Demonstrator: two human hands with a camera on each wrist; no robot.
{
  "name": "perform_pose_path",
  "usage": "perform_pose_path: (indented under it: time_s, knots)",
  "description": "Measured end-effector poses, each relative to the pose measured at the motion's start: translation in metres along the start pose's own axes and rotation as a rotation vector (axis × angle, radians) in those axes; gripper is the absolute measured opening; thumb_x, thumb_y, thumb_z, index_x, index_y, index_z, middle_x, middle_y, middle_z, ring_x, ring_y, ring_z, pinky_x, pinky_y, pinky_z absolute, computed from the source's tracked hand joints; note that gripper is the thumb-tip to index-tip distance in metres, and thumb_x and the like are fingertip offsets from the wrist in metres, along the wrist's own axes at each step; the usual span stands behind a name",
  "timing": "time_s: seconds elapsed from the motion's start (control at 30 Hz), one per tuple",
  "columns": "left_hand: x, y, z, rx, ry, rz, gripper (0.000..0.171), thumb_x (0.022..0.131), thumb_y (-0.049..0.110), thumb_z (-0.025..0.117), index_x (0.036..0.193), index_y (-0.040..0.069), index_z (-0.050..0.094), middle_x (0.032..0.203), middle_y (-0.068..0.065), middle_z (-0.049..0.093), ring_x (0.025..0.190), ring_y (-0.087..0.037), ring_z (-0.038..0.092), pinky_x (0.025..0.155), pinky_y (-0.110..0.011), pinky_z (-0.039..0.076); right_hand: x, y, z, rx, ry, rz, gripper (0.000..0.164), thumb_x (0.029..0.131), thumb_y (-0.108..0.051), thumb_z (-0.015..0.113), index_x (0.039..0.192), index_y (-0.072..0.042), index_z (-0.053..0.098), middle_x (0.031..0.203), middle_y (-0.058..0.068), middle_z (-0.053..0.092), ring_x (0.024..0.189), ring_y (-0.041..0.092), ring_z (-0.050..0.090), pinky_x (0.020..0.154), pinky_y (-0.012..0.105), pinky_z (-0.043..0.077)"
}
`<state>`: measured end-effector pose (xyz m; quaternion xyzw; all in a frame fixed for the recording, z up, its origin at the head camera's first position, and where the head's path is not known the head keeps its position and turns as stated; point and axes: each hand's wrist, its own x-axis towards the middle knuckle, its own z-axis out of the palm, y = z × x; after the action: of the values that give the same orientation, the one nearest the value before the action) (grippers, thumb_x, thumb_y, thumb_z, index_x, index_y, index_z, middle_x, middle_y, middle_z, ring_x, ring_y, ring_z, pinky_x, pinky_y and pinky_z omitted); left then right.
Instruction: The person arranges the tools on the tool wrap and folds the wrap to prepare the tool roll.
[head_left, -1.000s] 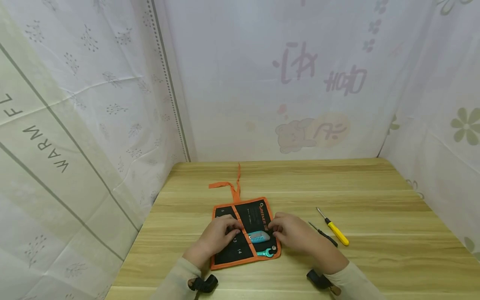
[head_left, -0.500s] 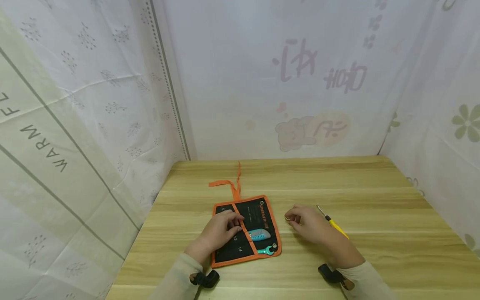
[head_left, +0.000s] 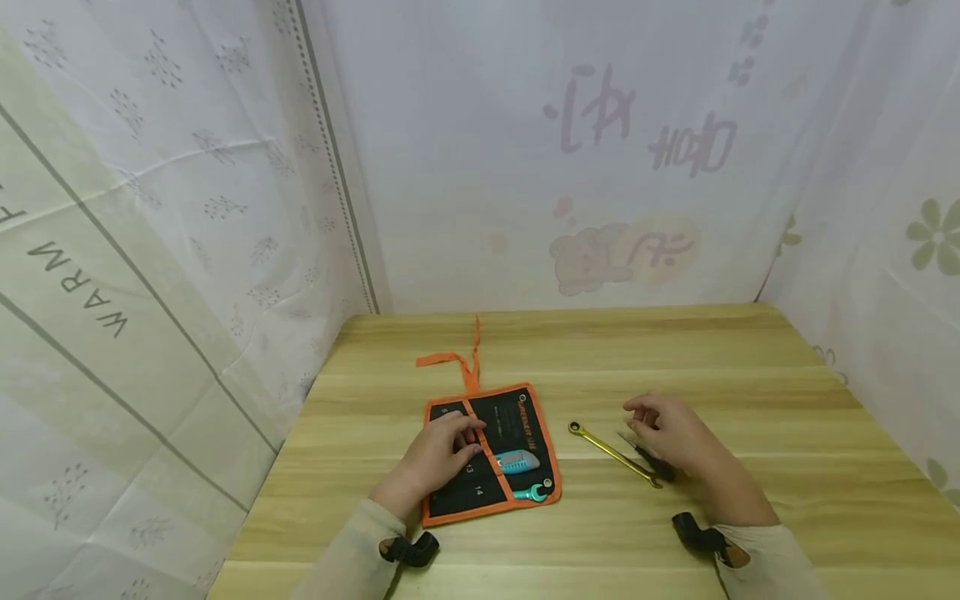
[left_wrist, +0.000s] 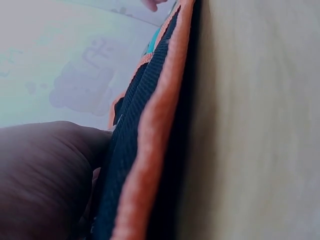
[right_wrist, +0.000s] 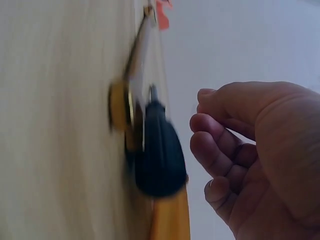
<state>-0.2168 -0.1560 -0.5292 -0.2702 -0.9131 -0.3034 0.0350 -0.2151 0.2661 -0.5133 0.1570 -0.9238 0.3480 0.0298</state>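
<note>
In the head view my left hand (head_left: 442,454) rests on a black tool pouch (head_left: 468,504) with orange edging, its loosely bent fingers at the orange pocket strip. A teal utility knife (head_left: 519,462) and a teal open-end wrench (head_left: 532,493) stick out of the pocket. To the pouch's right, a gold ratcheting combination wrench (head_left: 611,451) lies slantwise on the table. My right hand (head_left: 671,433) hovers beyond it with relaxed fingers and nothing in them. Partly under that hand is a small black screwdriver (head_left: 652,461); its dark handle (right_wrist: 160,155) shows in the right wrist view.
An orange tie strap (head_left: 471,375) extends from the pouch toward the table's back. The yellow screwdriver handle (right_wrist: 171,220) shows in the right wrist view, hidden behind the hand in the head view. Printed cloth (head_left: 480,167) walls the wooden table (head_left: 675,350) at back and sides.
My right hand has drawn the gold wrench out of the pouch, let it go on the table and moved right over the screwdrivers. The left hand has stayed on the pouch.
</note>
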Motion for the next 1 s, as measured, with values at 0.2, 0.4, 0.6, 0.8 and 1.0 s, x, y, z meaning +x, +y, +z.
perform_pose_path:
  time_s: [0.2, 0.4, 0.6, 0.8, 1.0]
  knots:
    - [0.002, -0.001, 0.000, 0.027, 0.010, 0.000, 0.031, 0.097, 0.017, 0.078, 0.127, 0.016, 0.073, 0.092, 0.012, 0.058, 0.074, 0.001, 0.055, 0.069, -0.025, 0.052, -0.003, 0.011, -0.010, -0.035, 0.012, 0.029, 0.027, 0.097, -0.006, 0.074, 0.124, -0.002, 0.073, 0.094, -0.002, 0.064, 0.084, 0.016, 0.059, 0.067, 0.029, 0.052]
    - [0.001, 0.000, 0.002, 0.060, 0.002, 0.045, 0.025, 0.099, 0.016, 0.077, 0.122, 0.024, 0.077, 0.093, 0.014, 0.056, 0.073, 0.000, 0.051, 0.065, -0.024, 0.049, -0.007, 0.015, -0.020, -0.095, 0.016, 0.067, 0.029, 0.096, -0.010, 0.076, 0.124, -0.002, 0.073, 0.093, -0.003, 0.065, 0.082, 0.015, 0.058, 0.069, 0.033, 0.051]
    - [0.000, 0.001, 0.003, 0.134, 0.011, 0.096, 0.019, 0.099, 0.018, 0.075, 0.115, 0.028, 0.081, 0.091, 0.013, 0.053, 0.068, -0.003, 0.043, 0.060, -0.023, 0.043, -0.016, 0.021, -0.028, -0.132, 0.010, 0.109, 0.029, 0.096, -0.014, 0.077, 0.123, -0.002, 0.073, 0.094, -0.003, 0.067, 0.082, 0.015, 0.059, 0.072, 0.037, 0.052]
    - [-0.001, 0.001, 0.004, 0.139, 0.016, 0.110, 0.017, 0.099, 0.018, 0.076, 0.110, 0.029, 0.081, 0.093, 0.013, 0.054, 0.071, -0.003, 0.046, 0.062, -0.023, 0.045, -0.024, 0.027, -0.034, -0.146, -0.012, 0.155, 0.029, 0.095, -0.019, 0.079, 0.118, -0.002, 0.073, 0.093, -0.002, 0.066, 0.082, 0.016, 0.059, 0.074, 0.039, 0.051]
    - [-0.002, 0.000, 0.007, 0.125, 0.044, 0.099, 0.014, 0.097, 0.017, 0.078, 0.104, 0.029, 0.080, 0.094, 0.013, 0.056, 0.075, -0.001, 0.050, 0.065, -0.023, 0.048, -0.028, 0.027, -0.038, -0.139, -0.022, 0.175, 0.027, 0.095, -0.023, 0.079, 0.113, -0.003, 0.074, 0.090, -0.002, 0.065, 0.081, 0.016, 0.059, 0.072, 0.037, 0.050]
